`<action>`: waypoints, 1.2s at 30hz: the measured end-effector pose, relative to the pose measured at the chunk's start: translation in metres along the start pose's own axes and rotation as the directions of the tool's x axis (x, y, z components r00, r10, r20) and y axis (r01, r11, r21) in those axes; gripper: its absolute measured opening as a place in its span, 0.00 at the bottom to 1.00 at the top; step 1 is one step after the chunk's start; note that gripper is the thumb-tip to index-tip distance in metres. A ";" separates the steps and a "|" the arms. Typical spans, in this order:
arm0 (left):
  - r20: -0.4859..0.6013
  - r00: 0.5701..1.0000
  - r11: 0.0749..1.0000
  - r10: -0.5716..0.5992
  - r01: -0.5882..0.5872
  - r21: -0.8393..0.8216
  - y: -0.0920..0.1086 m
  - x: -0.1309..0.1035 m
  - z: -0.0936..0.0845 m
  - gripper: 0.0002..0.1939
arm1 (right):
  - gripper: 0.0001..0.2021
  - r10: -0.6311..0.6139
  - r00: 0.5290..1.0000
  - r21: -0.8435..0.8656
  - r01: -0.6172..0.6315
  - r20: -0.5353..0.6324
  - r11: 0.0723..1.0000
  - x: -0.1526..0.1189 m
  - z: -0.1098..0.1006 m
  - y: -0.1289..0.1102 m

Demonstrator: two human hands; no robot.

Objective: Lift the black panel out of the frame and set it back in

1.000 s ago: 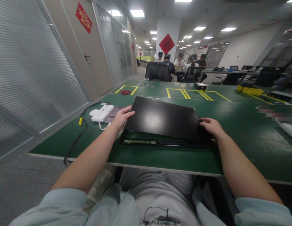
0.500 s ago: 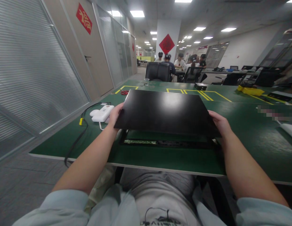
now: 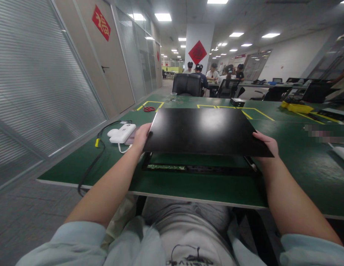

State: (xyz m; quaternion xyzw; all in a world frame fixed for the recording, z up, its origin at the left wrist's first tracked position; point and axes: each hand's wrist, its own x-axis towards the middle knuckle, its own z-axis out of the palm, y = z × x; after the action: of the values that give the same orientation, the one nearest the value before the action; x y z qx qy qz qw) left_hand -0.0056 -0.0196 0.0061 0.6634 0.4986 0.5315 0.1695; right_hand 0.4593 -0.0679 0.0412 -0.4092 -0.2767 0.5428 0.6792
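Note:
A flat black panel (image 3: 208, 131) is held up over the table, its glossy face reflecting a ceiling light. My left hand (image 3: 142, 137) grips its left edge, and my right hand (image 3: 267, 146) grips the right edge, thumb on the face. Both hands' other fingers are largely hidden. Beneath the panel, a black frame (image 3: 216, 170) lies on the green table, with a green circuit strip (image 3: 166, 167) along its near side. The panel covers the far part of the frame.
On the green table (image 3: 199, 190) are a white device (image 3: 122, 133) with a cable at the left, red scissors (image 3: 149, 109), a clear cup (image 3: 173, 96), a black box (image 3: 237, 102) and a yellow item (image 3: 298, 107). Several people sit in the background.
The panel has shifted to the right and a little toward me, with both hands still on it. More of the frame's right side shows below it.

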 end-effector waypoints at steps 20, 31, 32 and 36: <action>0.219 0.962 0.949 -0.166 0.096 0.299 -0.016 -0.001 0.016 0.25 | 0.12 -0.382 0.706 0.010 0.482 -0.597 0.876 0.033 -0.021 -0.004; 0.269 0.958 0.922 -0.098 -0.015 0.388 -0.015 -0.002 0.015 0.20 | 0.20 -0.451 0.597 -0.070 0.551 -0.663 0.832 0.043 -0.039 0.002; 0.274 0.957 0.920 -0.100 -0.016 0.391 -0.015 -0.002 0.015 0.20 | 0.20 -0.448 0.590 -0.079 0.544 -0.672 0.835 0.044 -0.040 0.002; 0.281 0.954 0.914 -0.107 -0.017 0.405 -0.014 -0.002 0.015 0.20 | 0.21 -0.412 0.602 -0.087 0.493 -0.684 0.865 0.046 -0.043 0.004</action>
State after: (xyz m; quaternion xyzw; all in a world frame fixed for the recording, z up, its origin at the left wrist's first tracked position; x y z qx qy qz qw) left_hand 0.0009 -0.0106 -0.0116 0.7444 0.5815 0.3075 0.1144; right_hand 0.5043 -0.0346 0.0128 -0.4571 -0.0712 0.1779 0.8685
